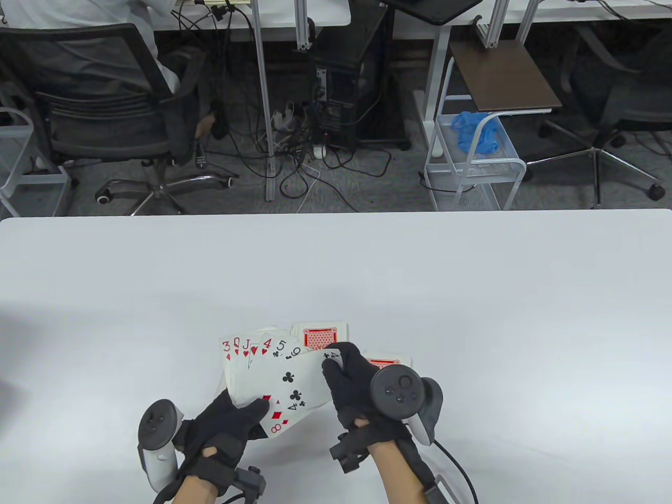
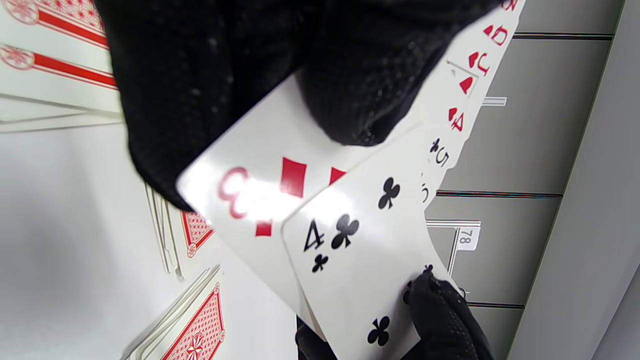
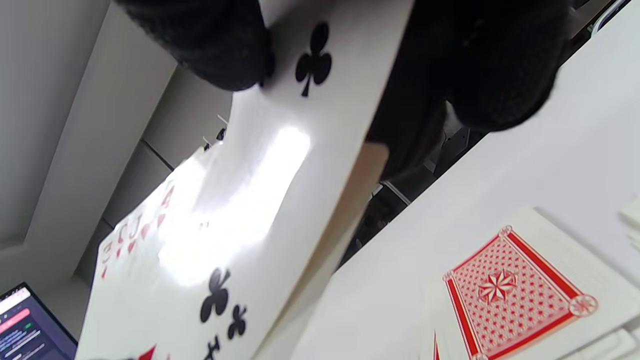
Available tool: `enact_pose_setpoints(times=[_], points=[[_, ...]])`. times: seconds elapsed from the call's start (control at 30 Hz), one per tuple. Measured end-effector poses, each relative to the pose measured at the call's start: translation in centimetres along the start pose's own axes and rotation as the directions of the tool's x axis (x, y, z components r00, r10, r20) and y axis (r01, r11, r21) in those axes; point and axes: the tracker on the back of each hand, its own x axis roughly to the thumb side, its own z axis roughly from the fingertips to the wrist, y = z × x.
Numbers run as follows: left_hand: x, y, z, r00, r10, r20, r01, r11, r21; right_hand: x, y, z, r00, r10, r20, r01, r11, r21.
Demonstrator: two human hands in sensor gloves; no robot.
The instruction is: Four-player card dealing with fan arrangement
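Observation:
My left hand [image 1: 231,420] holds a face-up fan of cards [image 1: 262,367] above the white table [image 1: 472,315]; the thumb presses the fan's lower corner. The fan shows red 3, Q, J, 4, then black 5, 6, an 8 of diamonds and the 4 of clubs [image 1: 296,383] on top. My right hand [image 1: 346,378] pinches the far right corner of the 4 of clubs. The left wrist view shows the 4 of clubs [image 2: 360,260] over the 8 of diamonds [image 2: 260,195]. The right wrist view shows the 4 of clubs [image 3: 260,190] between my fingertips [image 3: 210,45].
Face-down piles with red patterned backs lie on the table: one beyond the fan [image 1: 321,336], one under my right hand [image 1: 386,361]. The right wrist view shows a pile [image 3: 510,290]; the left wrist view shows several piles [image 2: 195,325]. Chairs, cables and a cart stand beyond the far edge.

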Motion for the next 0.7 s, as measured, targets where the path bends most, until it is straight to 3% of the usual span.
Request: enact_pose_setpoints(times=[0.23,0.37,0.43,0.5,0.57,0.63,0.7], points=[[0.0,0.3,-0.1,1.0,-0.031,-0.003,0.031,0.999,0.015,0.4,-2.9,-0.8,0.998,0.054,0.012,-0.054,0.998,0.038],[0.2,0.1,-0.2,0.995,-0.096,0.005,0.096,0.995,-0.012,2.8,-5.8,-2.0,0.997,-0.012,0.078,0.019,0.997,-0.081],[0.3,0.0,-0.2,0.995,-0.097,0.006,0.097,0.995,-0.02,4.2,-6.9,-2.9,0.993,0.043,0.11,-0.025,0.987,-0.158],[0.4,-0.2,-0.2,0.994,-0.104,0.011,0.105,0.994,-0.031,5.9,-7.8,-4.4,0.982,0.076,0.171,-0.047,0.984,-0.171],[0.5,-0.3,-0.3,0.993,-0.118,0.014,0.119,0.992,-0.052,7.2,-8.1,-5.6,0.972,0.024,0.232,0.007,0.991,-0.13],[0.6,-0.5,-0.3,0.991,-0.134,0.019,0.135,0.987,-0.085,9.1,-7.6,-6.9,0.938,-0.071,0.338,0.07,0.997,0.014],[0.7,-0.6,-0.4,0.989,-0.147,0.023,0.148,0.983,-0.11,10.6,-6.9,-7.4,0.923,-0.077,0.378,0.045,0.995,0.091]])
